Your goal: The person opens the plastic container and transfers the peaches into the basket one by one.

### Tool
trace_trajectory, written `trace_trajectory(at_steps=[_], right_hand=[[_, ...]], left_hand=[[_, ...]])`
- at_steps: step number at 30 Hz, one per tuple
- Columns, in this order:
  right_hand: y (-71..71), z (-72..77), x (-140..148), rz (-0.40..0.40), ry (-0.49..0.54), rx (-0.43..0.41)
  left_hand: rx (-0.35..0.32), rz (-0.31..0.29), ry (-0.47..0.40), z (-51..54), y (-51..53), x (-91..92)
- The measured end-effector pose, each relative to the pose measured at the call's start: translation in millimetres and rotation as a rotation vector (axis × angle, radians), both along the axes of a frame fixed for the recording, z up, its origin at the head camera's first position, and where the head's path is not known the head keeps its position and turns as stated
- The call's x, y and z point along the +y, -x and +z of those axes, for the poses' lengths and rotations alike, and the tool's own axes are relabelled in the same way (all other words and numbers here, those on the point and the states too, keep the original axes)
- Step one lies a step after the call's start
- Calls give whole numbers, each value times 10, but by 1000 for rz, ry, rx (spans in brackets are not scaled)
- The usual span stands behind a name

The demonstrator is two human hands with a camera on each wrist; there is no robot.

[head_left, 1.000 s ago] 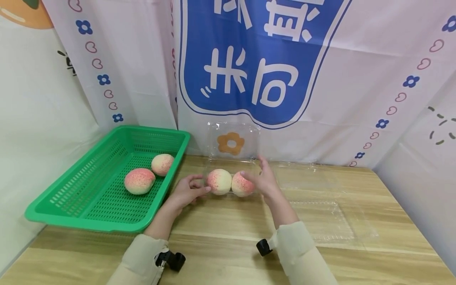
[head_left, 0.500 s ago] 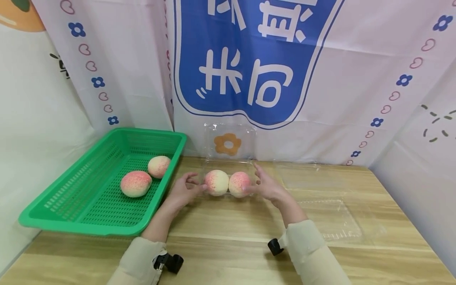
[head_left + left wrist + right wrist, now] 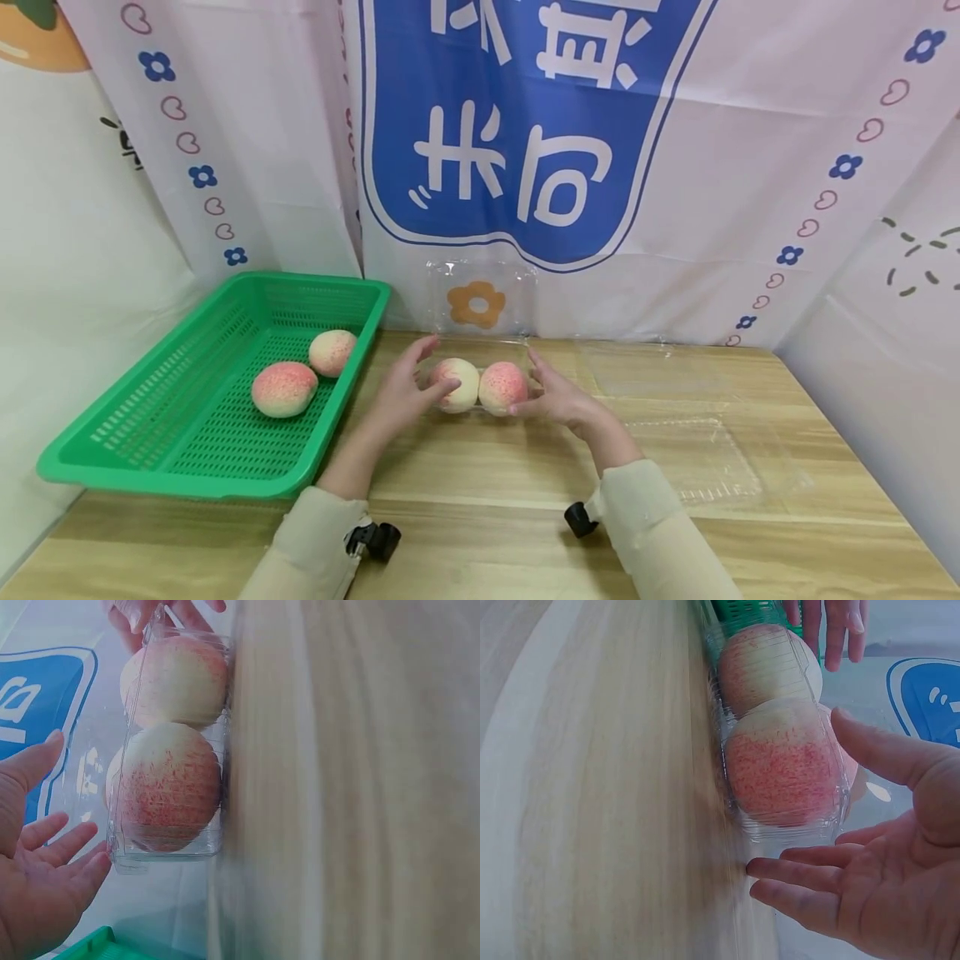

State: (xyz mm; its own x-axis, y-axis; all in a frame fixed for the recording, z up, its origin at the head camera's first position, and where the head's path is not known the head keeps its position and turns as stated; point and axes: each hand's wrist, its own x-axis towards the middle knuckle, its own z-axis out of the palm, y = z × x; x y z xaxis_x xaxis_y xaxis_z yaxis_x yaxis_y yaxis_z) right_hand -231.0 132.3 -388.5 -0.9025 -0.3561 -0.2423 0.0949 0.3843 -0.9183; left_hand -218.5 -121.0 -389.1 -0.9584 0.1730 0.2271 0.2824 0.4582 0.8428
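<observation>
A clear plastic clamshell box point(image 3: 169, 857) holds two peaches side by side, one paler peach point(image 3: 463, 383) on the left and one pinker peach point(image 3: 501, 387) on the right. Its transparent lid point(image 3: 519, 290) stands raised against the cloth behind. My left hand point(image 3: 405, 398) is beside the box's left end, fingers spread, the thumb in front of the paler peach in the head view. On the opposite end, my right hand point(image 3: 564, 402) has its thumb and fingers apart around the corner. Neither hand grips anything; whether fingertips touch the plastic is hard to tell.
A green plastic basket point(image 3: 180, 479) stands at the left with two more peaches, a pink-topped peach point(image 3: 285, 389) and a pale peach point(image 3: 332, 353). Another clear open box point(image 3: 697, 425) lies on the wooden table point(image 3: 465, 533) at the right. Printed cloth hangs behind.
My left hand has come forward and rightward along the box, its thumb now over the paler peach. The right hand has drawn back from above the pinker peach to the box's right side.
</observation>
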Motion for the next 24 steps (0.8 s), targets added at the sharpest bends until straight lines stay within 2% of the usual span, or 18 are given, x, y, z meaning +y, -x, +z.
trace_trajectory(at_steps=[14, 24], right_hand=[[-12, -11, 6, 1, 1, -3], [-12, -30, 20, 11, 9, 15]], left_hand=[[-60, -43, 242, 77, 96, 83], [-58, -101, 397, 68, 222, 140]])
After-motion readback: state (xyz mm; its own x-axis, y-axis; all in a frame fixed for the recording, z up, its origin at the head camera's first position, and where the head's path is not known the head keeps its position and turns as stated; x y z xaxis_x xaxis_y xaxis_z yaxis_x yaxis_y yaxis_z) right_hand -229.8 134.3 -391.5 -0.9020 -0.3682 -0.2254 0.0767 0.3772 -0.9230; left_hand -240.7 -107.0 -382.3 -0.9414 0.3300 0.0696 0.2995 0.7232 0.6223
